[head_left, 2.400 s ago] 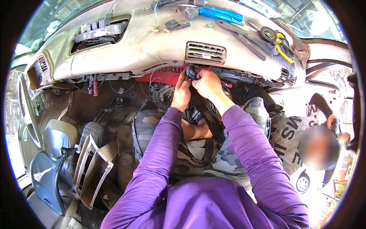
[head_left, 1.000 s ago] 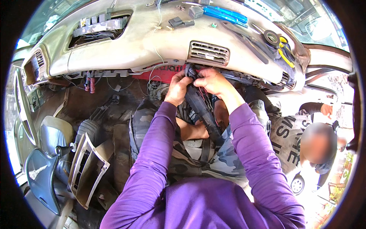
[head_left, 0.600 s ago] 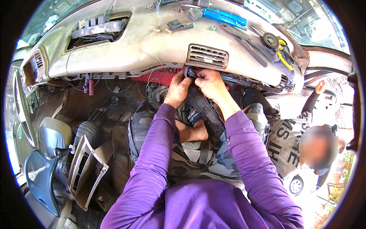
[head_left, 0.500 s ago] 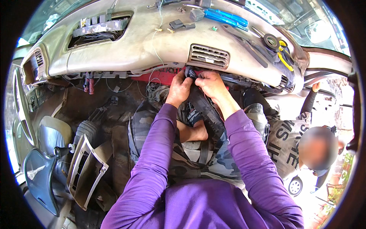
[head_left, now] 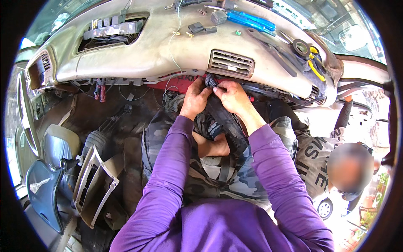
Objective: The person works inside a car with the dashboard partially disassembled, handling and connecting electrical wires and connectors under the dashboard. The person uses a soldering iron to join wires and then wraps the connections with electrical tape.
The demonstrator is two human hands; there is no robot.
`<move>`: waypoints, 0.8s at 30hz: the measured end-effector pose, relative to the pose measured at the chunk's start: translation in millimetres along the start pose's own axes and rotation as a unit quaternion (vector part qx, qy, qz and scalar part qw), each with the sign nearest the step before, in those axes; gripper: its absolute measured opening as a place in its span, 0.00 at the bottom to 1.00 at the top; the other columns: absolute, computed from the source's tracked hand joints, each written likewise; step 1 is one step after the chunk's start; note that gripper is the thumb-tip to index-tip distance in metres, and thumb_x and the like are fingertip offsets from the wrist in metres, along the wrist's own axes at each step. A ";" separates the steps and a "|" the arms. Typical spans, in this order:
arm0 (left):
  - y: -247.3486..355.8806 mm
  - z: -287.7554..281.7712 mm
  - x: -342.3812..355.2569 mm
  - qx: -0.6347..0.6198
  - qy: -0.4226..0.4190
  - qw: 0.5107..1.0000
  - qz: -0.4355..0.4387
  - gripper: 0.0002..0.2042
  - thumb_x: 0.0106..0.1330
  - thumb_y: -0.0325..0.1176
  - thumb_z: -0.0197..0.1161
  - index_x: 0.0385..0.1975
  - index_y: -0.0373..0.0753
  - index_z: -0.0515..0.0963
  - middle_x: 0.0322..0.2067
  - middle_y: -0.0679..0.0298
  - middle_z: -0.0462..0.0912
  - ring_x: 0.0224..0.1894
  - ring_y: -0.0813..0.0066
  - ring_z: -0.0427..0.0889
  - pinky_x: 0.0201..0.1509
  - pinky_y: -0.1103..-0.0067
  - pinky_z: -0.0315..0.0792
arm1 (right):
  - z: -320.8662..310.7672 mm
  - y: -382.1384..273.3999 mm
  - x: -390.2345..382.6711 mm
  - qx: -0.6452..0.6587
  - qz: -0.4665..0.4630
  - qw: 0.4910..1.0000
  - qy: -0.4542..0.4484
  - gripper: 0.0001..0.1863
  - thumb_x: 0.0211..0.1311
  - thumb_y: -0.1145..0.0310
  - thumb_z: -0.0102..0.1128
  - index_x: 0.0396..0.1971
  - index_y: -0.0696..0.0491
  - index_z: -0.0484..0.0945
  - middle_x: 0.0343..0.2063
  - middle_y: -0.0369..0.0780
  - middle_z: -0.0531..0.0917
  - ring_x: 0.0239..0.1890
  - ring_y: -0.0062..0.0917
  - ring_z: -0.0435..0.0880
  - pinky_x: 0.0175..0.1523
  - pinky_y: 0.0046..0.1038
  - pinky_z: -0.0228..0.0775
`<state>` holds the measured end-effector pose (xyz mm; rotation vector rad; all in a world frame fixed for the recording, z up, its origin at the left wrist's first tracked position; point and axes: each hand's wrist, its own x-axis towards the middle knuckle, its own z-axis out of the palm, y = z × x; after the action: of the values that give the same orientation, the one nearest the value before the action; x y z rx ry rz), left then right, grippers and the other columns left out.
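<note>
Just under the dashboard's edge, both my hands meet at a black ribbed wiring sleeve (head_left: 211,80). My left hand (head_left: 195,100) is closed, its thumb and fingers pressed against the sleeve's left side. From the right, my right hand (head_left: 231,99) pinches the same sleeve close to its lower end. The fingers cover most of where they grip. Below them a dark, worn strip (head_left: 226,119) slants down between my forearms. A red panel (head_left: 176,85) shows behind my left hand.
The beige dashboard (head_left: 168,54) carries blue-handled tools (head_left: 251,21), black connectors (head_left: 201,27), a tape roll (head_left: 300,47) and yellow-handled pliers (head_left: 315,69). A thin wire (head_left: 171,50) hangs over its edge. A loose trim frame (head_left: 94,189) lies left. Another person (head_left: 312,161) leans in at right.
My view has shifted slightly. My hands stay at the sleeve, with a small change in the right fingers. A small red piece now shows beside my right hand.
</note>
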<state>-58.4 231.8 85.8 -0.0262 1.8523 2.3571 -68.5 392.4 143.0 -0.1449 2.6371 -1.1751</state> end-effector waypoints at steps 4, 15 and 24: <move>-6.0 -9.8 2.1 -0.119 -0.011 0.989 -0.084 0.14 0.60 0.23 0.56 0.45 0.30 0.76 0.38 0.62 0.82 0.37 0.75 0.78 0.43 0.80 0.71 | 8.9 -4.2 -13.2 -0.013 -0.011 0.999 -0.042 0.15 0.62 0.64 0.61 0.39 0.60 0.84 0.35 0.56 0.85 0.43 0.51 0.84 0.49 0.44 0.75; -12.0 0.5 8.7 -0.084 0.109 0.988 -0.068 0.20 0.75 0.42 0.55 0.50 0.27 0.80 0.49 0.59 0.84 0.51 0.74 0.78 0.59 0.79 0.67 | 2.6 4.4 4.9 -0.005 -0.026 0.995 0.093 0.15 0.63 0.62 0.63 0.45 0.54 0.84 0.38 0.53 0.86 0.43 0.48 0.86 0.50 0.43 0.77; -11.6 2.9 8.6 -0.158 0.128 0.976 -0.079 0.20 0.76 0.41 0.51 0.56 0.32 0.76 0.49 0.59 0.83 0.49 0.70 0.81 0.54 0.74 0.74 | 31.6 32.4 31.3 -0.141 0.025 0.982 0.125 0.14 0.56 0.66 0.62 0.34 0.62 0.84 0.35 0.58 0.84 0.44 0.53 0.84 0.51 0.39 0.76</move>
<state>-65.2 238.2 74.4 -0.5131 1.4799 2.6031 -89.9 385.5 92.7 0.0187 2.9993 -0.8446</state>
